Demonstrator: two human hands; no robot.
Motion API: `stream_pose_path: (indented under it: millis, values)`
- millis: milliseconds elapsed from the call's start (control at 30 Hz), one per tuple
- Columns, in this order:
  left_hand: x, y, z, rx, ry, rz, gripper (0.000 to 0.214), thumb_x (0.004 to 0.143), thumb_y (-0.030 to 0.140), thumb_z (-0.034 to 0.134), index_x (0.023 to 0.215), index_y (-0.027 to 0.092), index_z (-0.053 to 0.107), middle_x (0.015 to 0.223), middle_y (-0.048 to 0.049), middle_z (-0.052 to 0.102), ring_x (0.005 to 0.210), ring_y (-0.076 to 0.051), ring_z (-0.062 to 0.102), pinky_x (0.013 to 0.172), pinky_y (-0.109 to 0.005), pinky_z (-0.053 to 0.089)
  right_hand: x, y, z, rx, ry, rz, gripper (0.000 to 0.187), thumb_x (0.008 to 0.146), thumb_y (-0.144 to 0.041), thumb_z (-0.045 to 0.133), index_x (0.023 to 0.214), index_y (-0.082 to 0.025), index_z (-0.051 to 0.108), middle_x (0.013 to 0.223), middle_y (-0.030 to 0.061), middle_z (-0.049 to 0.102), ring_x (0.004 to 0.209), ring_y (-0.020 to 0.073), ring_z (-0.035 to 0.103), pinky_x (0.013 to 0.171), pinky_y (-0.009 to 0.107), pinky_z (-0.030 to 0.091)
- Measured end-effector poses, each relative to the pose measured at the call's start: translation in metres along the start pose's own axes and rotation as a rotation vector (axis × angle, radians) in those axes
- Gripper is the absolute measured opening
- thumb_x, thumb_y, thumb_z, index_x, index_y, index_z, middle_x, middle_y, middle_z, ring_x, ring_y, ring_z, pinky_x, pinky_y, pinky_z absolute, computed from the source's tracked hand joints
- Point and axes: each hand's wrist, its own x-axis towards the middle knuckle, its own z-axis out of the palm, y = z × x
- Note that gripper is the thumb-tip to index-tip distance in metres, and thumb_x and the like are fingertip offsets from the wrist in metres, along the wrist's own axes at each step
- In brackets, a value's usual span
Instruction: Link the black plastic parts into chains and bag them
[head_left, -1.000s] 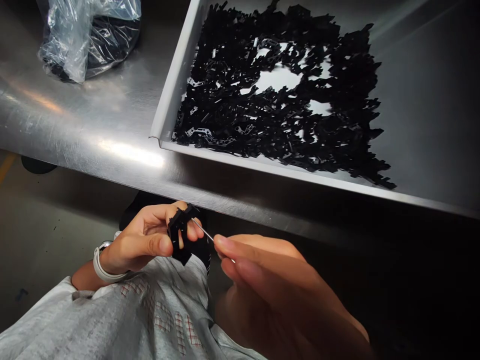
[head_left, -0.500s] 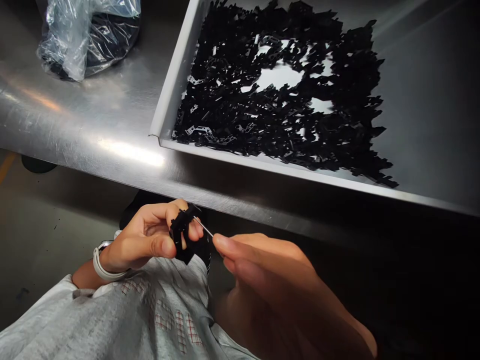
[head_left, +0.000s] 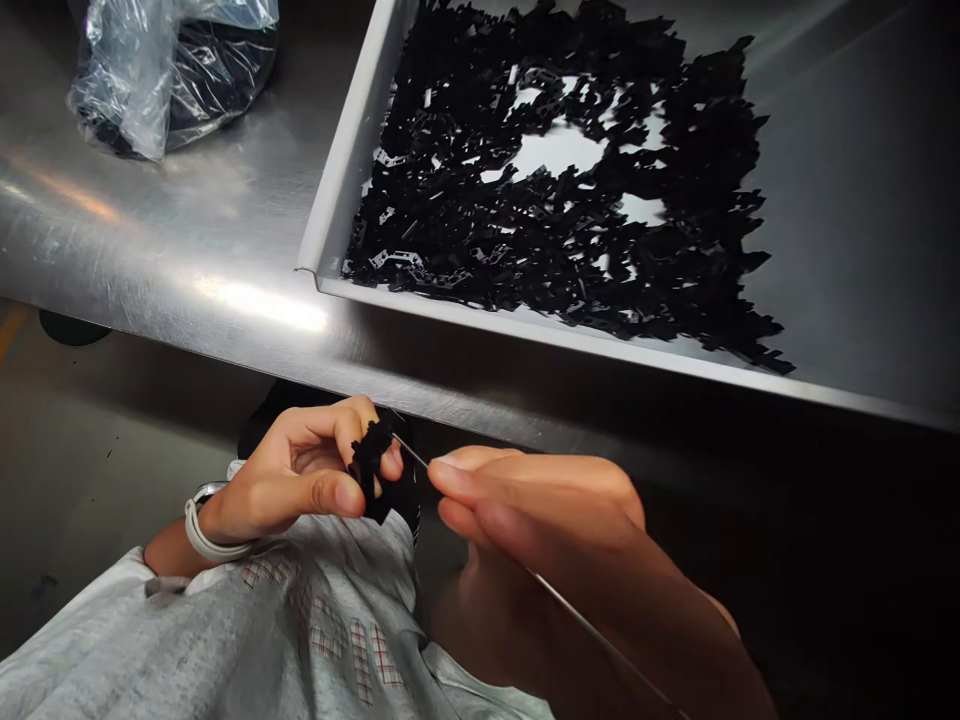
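Observation:
My left hand (head_left: 292, 475) pinches a black plastic lattice-shaped part (head_left: 369, 465) between thumb and fingertips, and the part shows nearly edge-on. My right hand (head_left: 555, 520) holds a thin metal wire (head_left: 592, 625) between thumb and fingers. The wire's far end meets the black part at its upper right edge. Its other end runs out behind my right hand toward the lower right. Where the wire enters the part is hidden. A white wristband (head_left: 201, 535) circles my left wrist.
A shallow steel tray (head_left: 352, 170) lies on a stainless steel table (head_left: 165, 240) just beyond my hands, holding a wide layer of black plastic parts (head_left: 570, 240). A clear plastic bag (head_left: 127, 80) with dark contents stands at the far left. The table's front edge runs above my hands.
A longer length of wire now shows, reaching the lower right past my right hand. My right hand has risen slightly, and the black part has turned more edge-on.

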Motion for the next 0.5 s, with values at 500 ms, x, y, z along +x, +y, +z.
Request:
stream_pose_path:
  millis: [500]
  values:
    - [0.000,0.000,-0.003,0.024,0.028,-0.010,0.035,0.076,0.041,0.085,0.066,0.015,0.064,0.082,-0.0065,0.063,0.082,-0.019,0.063,0.077,-0.032,0.053,0.002,0.016,-0.010,-0.003,-0.174,-0.105,0.041,0.076,-0.007,0.077,0.110,-0.027,0.069,0.083,-0.0028,0.081,0.047,0.0128,0.068,0.033,0.023,0.048]
